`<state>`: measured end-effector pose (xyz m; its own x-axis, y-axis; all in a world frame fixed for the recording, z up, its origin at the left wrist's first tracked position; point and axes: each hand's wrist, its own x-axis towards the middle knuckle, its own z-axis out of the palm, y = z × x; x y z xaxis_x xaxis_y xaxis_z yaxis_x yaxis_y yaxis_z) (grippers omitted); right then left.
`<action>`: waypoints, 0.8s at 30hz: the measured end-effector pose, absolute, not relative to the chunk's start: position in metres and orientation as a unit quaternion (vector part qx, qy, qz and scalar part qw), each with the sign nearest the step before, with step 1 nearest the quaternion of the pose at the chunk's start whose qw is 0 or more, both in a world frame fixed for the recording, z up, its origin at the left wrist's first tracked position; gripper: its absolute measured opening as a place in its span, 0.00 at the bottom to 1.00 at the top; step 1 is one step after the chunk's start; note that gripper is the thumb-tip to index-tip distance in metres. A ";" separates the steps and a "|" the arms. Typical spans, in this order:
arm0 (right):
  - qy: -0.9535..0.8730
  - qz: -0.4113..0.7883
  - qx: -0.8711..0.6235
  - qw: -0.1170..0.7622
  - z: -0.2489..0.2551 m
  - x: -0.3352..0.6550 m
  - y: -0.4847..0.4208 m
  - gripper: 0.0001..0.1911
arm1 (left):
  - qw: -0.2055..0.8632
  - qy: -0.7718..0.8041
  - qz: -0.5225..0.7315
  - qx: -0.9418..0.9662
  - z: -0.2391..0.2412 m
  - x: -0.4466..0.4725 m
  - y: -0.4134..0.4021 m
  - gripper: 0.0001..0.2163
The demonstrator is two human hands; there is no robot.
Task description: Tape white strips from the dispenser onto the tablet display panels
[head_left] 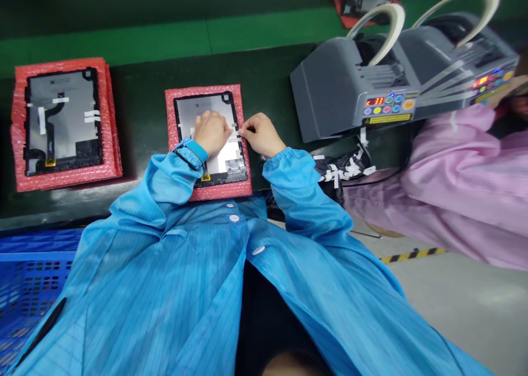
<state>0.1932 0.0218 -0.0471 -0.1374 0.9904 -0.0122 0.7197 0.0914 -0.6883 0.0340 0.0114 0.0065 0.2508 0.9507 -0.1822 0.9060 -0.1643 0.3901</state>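
Observation:
A tablet screen panel (pixel 214 103) with a silver back and black frame lies on a red bubble-wrap sheet (pixel 220 191) in front of me. My left hand (pixel 212 132) rests over the middle of the panel, its fingers curled and mostly hidden beneath it. At the panel's right edge my right hand (pixel 263 135) pinches with thumb and forefinger at a small white tape strip (pixel 239 132). Both sets of fingertips are close together there. A yellow-ended flex cable shows low on the panel, below my left wrist.
To the left, a similar panel (pixel 68 125) with white tape strips tops a stack of red bubble wrap (pixel 111 167). Two grey tape dispensers (pixel 330 90) stand right, near tape scraps (pixel 350 167). A co-worker's pink sleeve (pixel 474 172) is far right; a blue basket (pixel 37 277) sits lower left.

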 end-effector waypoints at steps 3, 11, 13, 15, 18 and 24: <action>-0.701 0.266 -0.622 0.227 -0.047 0.191 0.024 0.03 | 0.210 0.612 0.049 0.761 0.005 0.036 0.010 0.11; -0.704 0.211 -0.640 0.224 -0.037 0.200 0.006 0.08 | 0.212 0.621 0.092 0.749 0.001 0.023 0.013 0.07; -0.729 0.172 -0.611 0.256 -0.037 0.201 -0.011 0.14 | 0.213 0.607 0.109 0.758 0.001 0.017 0.012 0.08; -0.756 0.155 -0.582 0.254 -0.039 0.197 -0.027 0.21 | 0.212 0.586 0.113 0.774 0.000 0.014 0.010 0.10; -0.771 0.158 -0.574 0.227 -0.045 0.188 -0.042 0.25 | 0.215 0.572 0.098 0.786 -0.002 0.017 0.008 0.10; -0.703 0.226 -0.625 0.254 -0.045 0.190 -0.028 0.21 | 0.190 0.601 0.098 0.770 0.008 0.001 -0.002 0.12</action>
